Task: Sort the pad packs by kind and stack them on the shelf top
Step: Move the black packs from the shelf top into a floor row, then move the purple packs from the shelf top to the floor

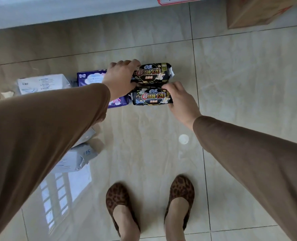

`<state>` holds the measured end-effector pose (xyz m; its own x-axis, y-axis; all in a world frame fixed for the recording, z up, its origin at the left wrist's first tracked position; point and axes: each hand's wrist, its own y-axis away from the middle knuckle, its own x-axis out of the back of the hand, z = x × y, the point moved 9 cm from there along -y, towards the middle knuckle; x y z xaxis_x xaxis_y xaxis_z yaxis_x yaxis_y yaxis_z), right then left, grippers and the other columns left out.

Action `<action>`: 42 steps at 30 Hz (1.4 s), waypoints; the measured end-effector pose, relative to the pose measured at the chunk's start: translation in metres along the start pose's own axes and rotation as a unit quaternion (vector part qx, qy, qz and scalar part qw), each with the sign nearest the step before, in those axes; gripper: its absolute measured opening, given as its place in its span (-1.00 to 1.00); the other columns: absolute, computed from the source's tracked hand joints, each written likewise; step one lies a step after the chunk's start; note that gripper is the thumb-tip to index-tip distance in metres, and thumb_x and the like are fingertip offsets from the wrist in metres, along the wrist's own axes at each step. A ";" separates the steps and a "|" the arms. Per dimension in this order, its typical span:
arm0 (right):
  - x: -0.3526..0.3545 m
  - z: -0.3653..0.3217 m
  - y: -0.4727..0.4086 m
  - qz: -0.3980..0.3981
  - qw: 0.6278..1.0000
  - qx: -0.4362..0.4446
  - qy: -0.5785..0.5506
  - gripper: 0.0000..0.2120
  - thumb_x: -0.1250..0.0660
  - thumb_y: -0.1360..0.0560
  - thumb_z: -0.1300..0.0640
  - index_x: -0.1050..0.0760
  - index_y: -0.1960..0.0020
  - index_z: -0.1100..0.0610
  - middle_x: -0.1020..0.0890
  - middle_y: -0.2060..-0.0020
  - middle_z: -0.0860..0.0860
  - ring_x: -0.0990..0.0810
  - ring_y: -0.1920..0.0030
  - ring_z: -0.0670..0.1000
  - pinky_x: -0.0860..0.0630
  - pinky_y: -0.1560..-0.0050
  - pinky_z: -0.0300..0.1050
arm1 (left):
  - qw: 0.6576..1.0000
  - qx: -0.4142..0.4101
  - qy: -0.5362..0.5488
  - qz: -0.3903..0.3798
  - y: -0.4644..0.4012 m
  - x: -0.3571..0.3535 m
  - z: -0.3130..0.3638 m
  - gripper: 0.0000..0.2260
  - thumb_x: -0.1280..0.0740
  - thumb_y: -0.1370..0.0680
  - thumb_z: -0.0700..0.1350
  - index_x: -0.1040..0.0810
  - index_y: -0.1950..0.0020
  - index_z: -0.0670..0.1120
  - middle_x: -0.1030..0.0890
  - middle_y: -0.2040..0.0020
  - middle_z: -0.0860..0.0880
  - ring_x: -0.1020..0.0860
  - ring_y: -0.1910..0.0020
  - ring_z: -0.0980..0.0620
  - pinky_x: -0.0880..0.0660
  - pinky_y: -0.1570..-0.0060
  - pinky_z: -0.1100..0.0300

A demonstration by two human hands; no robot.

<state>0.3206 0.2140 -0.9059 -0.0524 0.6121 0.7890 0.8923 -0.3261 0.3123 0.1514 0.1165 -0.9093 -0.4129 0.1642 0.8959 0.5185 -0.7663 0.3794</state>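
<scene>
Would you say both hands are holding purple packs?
No, the left hand and right hand each grip a black pack.

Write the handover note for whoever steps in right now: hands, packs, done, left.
Left hand grips the far black pack; right hand grips the near black pack.
Both black packs sit side by side, low over the floor.
Purple pack lies just left of them; white packs lie further left, another white pack near the left sleeve.
Done: two matching black packs paired.
Left: sort the purple and white packs; stack everything on the shelf top.
</scene>
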 end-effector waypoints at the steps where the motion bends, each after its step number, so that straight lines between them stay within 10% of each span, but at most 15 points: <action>1: -0.001 0.000 -0.001 0.006 1.000 -0.003 0.000 -0.48 -0.29 -0.39 0.41 -0.44 -0.32 0.11 -0.45 -0.20 0.10 -0.58 0.05 0.20 -0.55 0.17 0.07 | 1.000 -0.008 0.001 0.000 0.001 0.000 -0.001 -0.46 -0.40 -0.48 -0.07 -0.33 -0.44 0.00 -0.51 -0.30 -0.11 -0.47 -0.23 -0.19 -0.31 -0.23 -0.09; 8: -0.003 0.004 0.007 -0.013 0.998 -0.046 -0.038 -0.32 -0.34 -0.38 0.39 -0.26 -0.46 0.12 -0.30 -0.37 0.08 -0.55 0.15 0.15 -0.43 0.20 -0.09 | 1.000 0.002 -0.004 -0.027 0.014 -0.002 -0.003 -0.26 -0.34 -0.47 -0.20 -0.13 -0.59 0.06 -0.27 -0.54 -0.08 -0.26 -0.47 -0.16 -0.17 -0.43 -0.11; 17: 0.085 -0.018 0.078 -0.021 0.992 -0.117 -0.038 -0.39 -0.35 -0.47 0.24 -0.26 -0.48 0.10 -0.29 -0.43 0.04 -0.41 -0.30 0.13 -0.48 -0.14 0.01 | 0.999 0.031 0.024 -0.028 0.094 0.072 0.036 -0.38 -0.30 -0.52 -0.20 -0.21 -0.57 -0.06 -0.23 -0.56 -0.04 -0.25 -0.47 -0.16 -0.24 -0.42 -0.08; 34: 0.522 -0.268 0.299 0.088 0.992 -0.088 -0.014 -0.42 -0.43 -0.48 0.04 -0.34 -0.44 0.11 -0.43 -0.37 0.08 -0.32 -0.37 0.18 -0.34 -0.32 0.05 | 0.995 -0.029 0.042 0.081 0.319 0.518 0.265 -0.43 -0.37 -0.51 0.00 -0.31 -0.50 -0.03 -0.36 -0.47 -0.02 -0.28 -0.45 -0.08 -0.29 -0.39 -0.04; 42: 0.687 -0.283 0.341 0.177 0.984 -0.026 0.021 -0.45 -0.42 -0.48 0.01 -0.36 -0.42 0.07 -0.48 -0.29 0.06 -0.40 -0.26 0.13 -0.36 -0.26 -0.01 | 0.983 -0.068 0.040 0.166 0.336 0.641 0.362 -0.44 -0.36 -0.53 0.08 -0.32 -0.50 0.00 -0.36 -0.47 -0.01 -0.28 -0.45 -0.06 -0.28 -0.41 0.00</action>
<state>0.4623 0.3197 -0.1078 0.2389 0.4236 0.8738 0.8339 -0.5506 0.0389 0.3316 0.1891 -0.1237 -0.2974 -0.1547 0.9421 0.5325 -0.8459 0.0292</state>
